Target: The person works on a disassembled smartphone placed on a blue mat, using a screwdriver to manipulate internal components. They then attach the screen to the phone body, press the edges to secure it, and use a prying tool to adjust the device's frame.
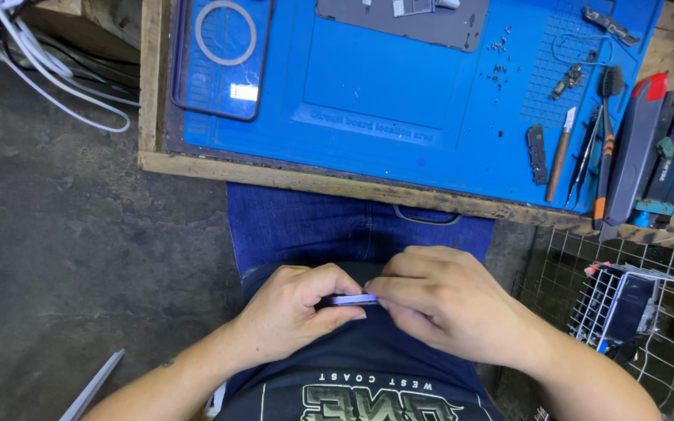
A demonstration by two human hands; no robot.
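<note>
Over my lap, both hands grip one thin, flat purple-edged device (350, 299), seen edge-on. My left hand (294, 304) pinches its left end between thumb and fingers. My right hand (442, 300) covers its right end, fingertips pressed along the edge. Most of the device is hidden by my fingers. Ahead lies a blue work mat (384, 86) on a wooden bench. On the mat rest a clear phone case (224, 58) with a ring at the left and a grey back panel (407, 19) at the top.
Several tiny screws (499, 58) and small parts lie on the mat's right side. Tweezers, a brush and a knife-like tool (587, 148) line the right edge beside a red and black tool case (637, 148). White cables (40, 62) hang at left. A wire basket (626, 304) stands at right.
</note>
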